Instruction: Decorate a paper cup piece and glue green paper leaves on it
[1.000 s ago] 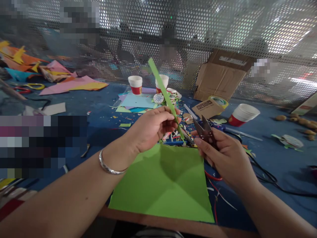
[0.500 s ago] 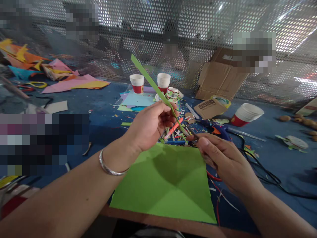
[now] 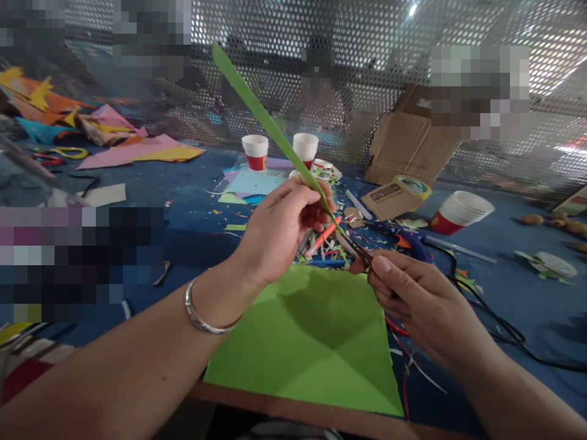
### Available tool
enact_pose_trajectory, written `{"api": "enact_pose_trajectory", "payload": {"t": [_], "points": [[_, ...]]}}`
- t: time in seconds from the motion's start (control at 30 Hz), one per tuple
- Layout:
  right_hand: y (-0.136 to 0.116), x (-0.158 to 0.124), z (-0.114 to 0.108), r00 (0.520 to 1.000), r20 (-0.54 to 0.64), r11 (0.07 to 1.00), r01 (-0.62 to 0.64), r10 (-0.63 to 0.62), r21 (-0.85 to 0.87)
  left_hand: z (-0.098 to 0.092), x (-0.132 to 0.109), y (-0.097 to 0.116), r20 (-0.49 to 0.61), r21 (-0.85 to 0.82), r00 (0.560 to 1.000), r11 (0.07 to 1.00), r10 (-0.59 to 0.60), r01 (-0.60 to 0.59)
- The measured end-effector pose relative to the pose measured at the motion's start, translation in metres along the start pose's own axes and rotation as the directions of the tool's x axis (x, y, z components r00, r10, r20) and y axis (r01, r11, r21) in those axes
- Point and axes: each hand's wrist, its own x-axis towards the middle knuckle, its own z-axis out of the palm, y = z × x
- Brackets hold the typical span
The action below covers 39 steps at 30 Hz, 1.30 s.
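While pinching green strip [image 3: 267, 121] in left hand's [image 3: 277, 231] fingers — likely for steadiness — grips scissors [image 3: 363, 252] in right hand [image 3: 415, 284], by strip's lower end.

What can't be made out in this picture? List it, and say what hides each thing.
Head view, scissors: handles hidden by the right hand; blades too narrow in view to tell if they are parted.
Head view, green strip: lower end lost against the blades.
Head view, cardboard piece: printing too small and blurred to read.
Head view, brown lumps: row cut off by the right edge.
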Motion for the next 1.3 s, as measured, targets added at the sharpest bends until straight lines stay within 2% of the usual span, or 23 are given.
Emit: {"api": "enact_pose_trajectory", "payload": {"t": [0.17,0.43,0.83,1.3], "points": [[0.0003,0.0008,0.0001,1.000,0.001,0.999,-0.025,0.025,0.023,0.0017,-0.0003,0.0022,0.004,0.020,0.999,0.999,0.033,-0.033],[0.0001,0.0016,-0.0006,0.999,-0.012,0.998,-0.039,0.039,0.047,0.0053,-0.0061,0.0064,0.008,0.023,1.000,1.000,0.003,-0.003],[0.0006,0.0001,-0.0003,0.998,0.004,0.993,-0.062,0.062,0.103,-0.0004,-0.0016,0.0021,-0.009,0.036,0.999,0.999,0.039,-0.039],[0.0000,0.0012,-0.0018,0.999,0.011,0.999,-0.038,0.038,-0.001,0.0017,-0.0020,0.0033,-0.014,0.074,0.998,0.996,0.054,-0.053]]}}
